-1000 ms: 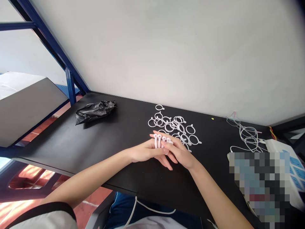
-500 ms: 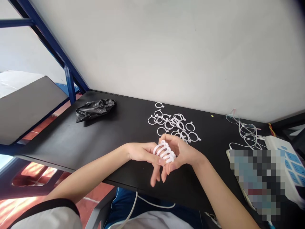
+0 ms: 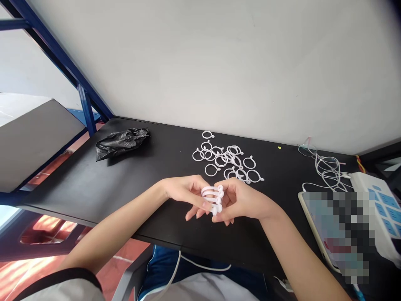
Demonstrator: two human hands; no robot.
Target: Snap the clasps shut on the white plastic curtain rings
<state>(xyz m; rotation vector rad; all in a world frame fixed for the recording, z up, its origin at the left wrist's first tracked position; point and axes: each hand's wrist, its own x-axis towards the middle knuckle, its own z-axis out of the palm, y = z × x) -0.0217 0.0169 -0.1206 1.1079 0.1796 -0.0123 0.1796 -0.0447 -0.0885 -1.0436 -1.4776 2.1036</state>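
Note:
Between my two hands, above the black desk near its front edge, is a small stack of white curtain rings point(image 3: 211, 200). Their little eyelets line up on the right side of the stack. My left hand point(image 3: 187, 193) grips the stack from the left, its thumb on the near side. My right hand point(image 3: 239, 200) closes on the eyelet side, with thumb and fingers at the eyelets. Just beyond my hands, a loose spread of several more white curtain rings point(image 3: 222, 159) lies on the desk, some overlapping.
A crumpled black plastic bag point(image 3: 123, 143) lies on the desk point(image 3: 163, 150) at the left. On the right are tangled white cables point(image 3: 328, 173), a phone point(image 3: 336, 238) with a blurred screen and a white power strip point(image 3: 376, 209). A pale wall rises behind; blue metal framing point(image 3: 86, 106) stands left.
The held rings have turned from a slanted fan into a more even stack, eyelets now facing right. My fingers have shifted around them, and the view has moved slightly.

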